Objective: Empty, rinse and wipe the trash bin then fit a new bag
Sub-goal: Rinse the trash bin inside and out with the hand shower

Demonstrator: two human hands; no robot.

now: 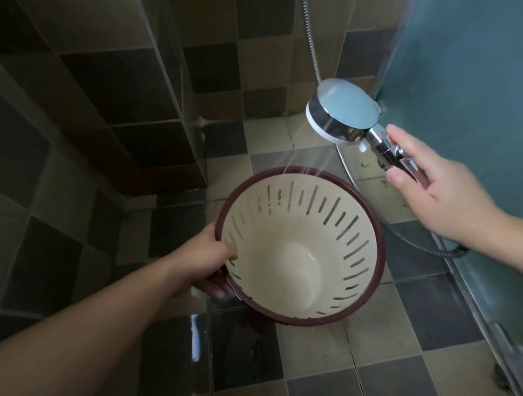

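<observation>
A cream trash bin (300,260) with slotted walls and a dark red rim is held tilted over the tiled shower floor, its mouth facing me and empty inside. My left hand (210,259) grips its left rim, thumb inside and fingers underneath. My right hand (434,185) holds the chrome handle of a shower head (344,112) up and to the right of the bin. Thin streams of water run from the head onto the bin's far rim.
The metal shower hose (308,21) hangs from above and loops along the floor behind the bin. A frosted glass door (483,103) stands on the right. Tiled walls close the left and back, and the checkered floor (314,352) is wet.
</observation>
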